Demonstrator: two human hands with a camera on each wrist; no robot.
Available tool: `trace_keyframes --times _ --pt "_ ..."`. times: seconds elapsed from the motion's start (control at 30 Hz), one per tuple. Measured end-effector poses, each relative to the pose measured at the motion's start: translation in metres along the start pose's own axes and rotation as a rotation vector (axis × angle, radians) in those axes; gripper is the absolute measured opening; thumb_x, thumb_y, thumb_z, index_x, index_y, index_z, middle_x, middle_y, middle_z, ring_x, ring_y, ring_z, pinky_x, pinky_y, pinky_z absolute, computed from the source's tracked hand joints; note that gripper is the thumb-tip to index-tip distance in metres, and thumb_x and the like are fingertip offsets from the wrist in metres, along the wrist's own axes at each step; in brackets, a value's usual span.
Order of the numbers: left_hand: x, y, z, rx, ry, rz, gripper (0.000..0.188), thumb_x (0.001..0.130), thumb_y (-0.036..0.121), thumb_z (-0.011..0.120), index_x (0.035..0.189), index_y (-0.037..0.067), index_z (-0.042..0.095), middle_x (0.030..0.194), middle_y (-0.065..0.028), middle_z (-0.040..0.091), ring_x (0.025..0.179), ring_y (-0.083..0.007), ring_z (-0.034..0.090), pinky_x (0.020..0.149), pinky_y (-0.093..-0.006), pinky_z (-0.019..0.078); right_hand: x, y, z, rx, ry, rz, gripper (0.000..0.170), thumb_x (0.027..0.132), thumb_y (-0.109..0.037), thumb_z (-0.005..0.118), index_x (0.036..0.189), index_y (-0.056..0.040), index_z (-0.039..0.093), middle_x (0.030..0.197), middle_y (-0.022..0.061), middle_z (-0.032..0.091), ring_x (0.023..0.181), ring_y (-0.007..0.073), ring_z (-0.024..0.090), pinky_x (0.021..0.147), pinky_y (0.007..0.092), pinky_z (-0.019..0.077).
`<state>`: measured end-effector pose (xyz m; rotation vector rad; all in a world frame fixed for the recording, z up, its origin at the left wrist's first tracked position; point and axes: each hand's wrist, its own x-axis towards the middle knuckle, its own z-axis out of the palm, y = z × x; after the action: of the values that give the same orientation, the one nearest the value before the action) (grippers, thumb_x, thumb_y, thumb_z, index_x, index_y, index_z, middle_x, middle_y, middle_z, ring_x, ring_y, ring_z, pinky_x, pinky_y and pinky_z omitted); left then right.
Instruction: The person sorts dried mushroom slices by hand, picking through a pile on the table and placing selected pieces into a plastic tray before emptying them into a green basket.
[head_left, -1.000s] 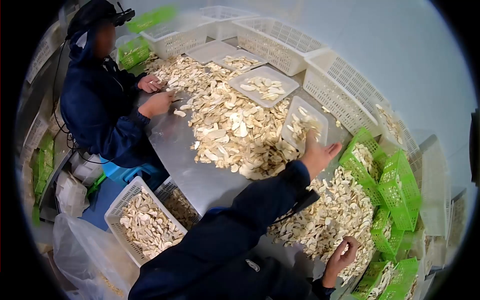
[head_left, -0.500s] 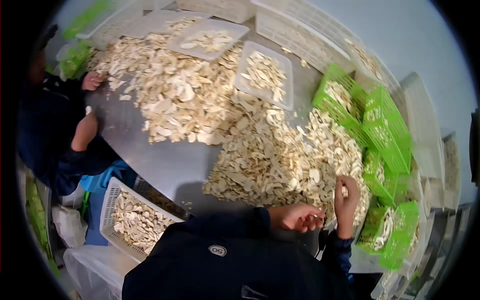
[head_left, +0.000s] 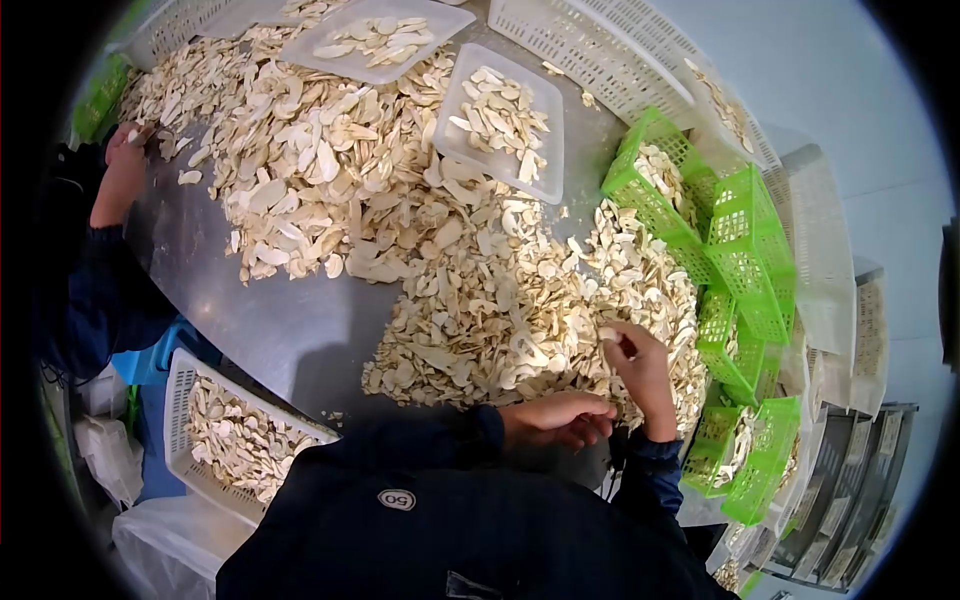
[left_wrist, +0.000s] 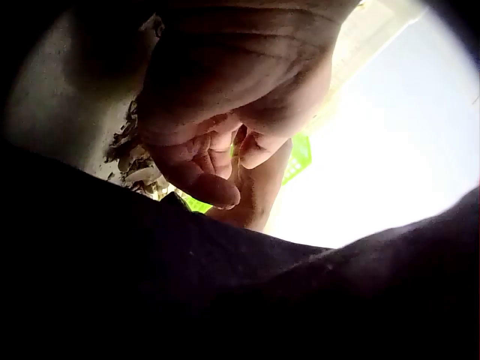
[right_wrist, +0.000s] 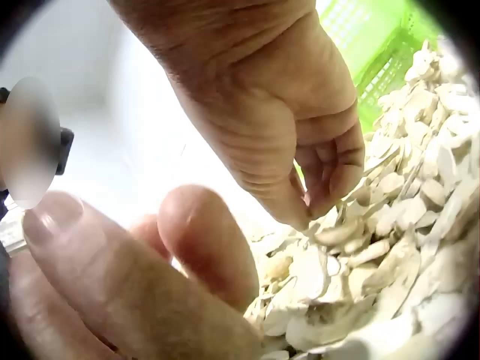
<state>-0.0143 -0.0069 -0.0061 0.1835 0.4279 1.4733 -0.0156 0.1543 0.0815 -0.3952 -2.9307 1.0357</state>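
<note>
Pale dried slices lie in a large heap [head_left: 470, 310] on the metal table. Over its near edge my right hand [head_left: 642, 375] pinches a small pale slice [head_left: 608, 334] between thumb and fingers; in the right wrist view that hand [right_wrist: 292, 127] is low over the slices [right_wrist: 367, 255]. My left hand [head_left: 560, 418] is just left of it, palm partly up, fingers loosely bent, with no slice visible in it. The left wrist view shows the left hand [left_wrist: 232, 97] from the palm side, the other hand partly behind it. A clear tray [head_left: 548, 120] with slices stands beyond the heap.
Green baskets [head_left: 750, 235] with slices line the right side. White crates [head_left: 590, 60] stand at the back. Another person's hand [head_left: 122, 175] is at the far left. A white crate of slices [head_left: 180, 430] sits below the table edge at lower left.
My left hand has come back from the clear tray to beside my right hand. The tray now lies straighter with slices spread in it. The head view has shifted, moving the table contents leftward.
</note>
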Motion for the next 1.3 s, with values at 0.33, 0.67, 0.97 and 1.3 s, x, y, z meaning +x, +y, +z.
trace_keyframes --times 0.33,0.67,0.97,1.3 --pt "-0.004 0.007 0.003 -0.240 0.089 0.099 0.037 0.106 0.040 0.041 0.117 0.009 0.059 0.099 -0.0046 0.066 0.077 -0.0091 0.062 0.063 -0.0200 0.0488 -0.026 0.007 -0.024 0.255 -0.211 0.120 0.016 0.089 -0.013 0.073 0.091 0.0005 0.063 0.073 -0.0016 0.060 0.066 0.0056 0.050 0.059 0.0241 0.0425" --pt "0.000 0.005 -0.001 -0.067 0.100 0.029 0.037 0.104 0.043 0.043 0.109 0.011 0.060 0.090 0.0003 0.064 0.074 -0.0070 0.057 0.062 -0.0212 0.0441 -0.025 0.015 -0.007 0.081 -0.072 0.204 0.019 0.091 -0.014 0.070 0.083 0.0001 0.060 0.060 -0.0031 0.046 0.058 0.0049 0.038 0.051 0.0258 0.0324" --pt "-0.002 0.008 0.005 -0.099 0.094 0.040 0.036 0.103 0.042 0.046 0.101 0.010 0.061 0.086 0.0012 0.063 0.070 -0.0068 0.056 0.059 -0.0209 0.0409 0.000 0.001 -0.011 0.093 -0.111 0.021 0.017 0.094 -0.013 0.067 0.100 0.0028 0.068 0.074 0.0033 0.059 0.065 0.0073 0.050 0.060 0.0232 0.0417" --pt "-0.001 0.008 -0.001 0.045 0.055 0.051 0.033 0.102 0.043 0.052 0.100 0.011 0.062 0.092 0.0009 0.064 0.081 -0.0086 0.060 0.065 -0.0243 0.0453 0.027 -0.019 0.013 -0.189 -0.185 -0.378 0.025 0.082 -0.013 0.075 0.104 -0.0018 0.068 0.111 0.0163 0.064 0.109 0.0363 0.058 0.094 0.0415 0.0475"
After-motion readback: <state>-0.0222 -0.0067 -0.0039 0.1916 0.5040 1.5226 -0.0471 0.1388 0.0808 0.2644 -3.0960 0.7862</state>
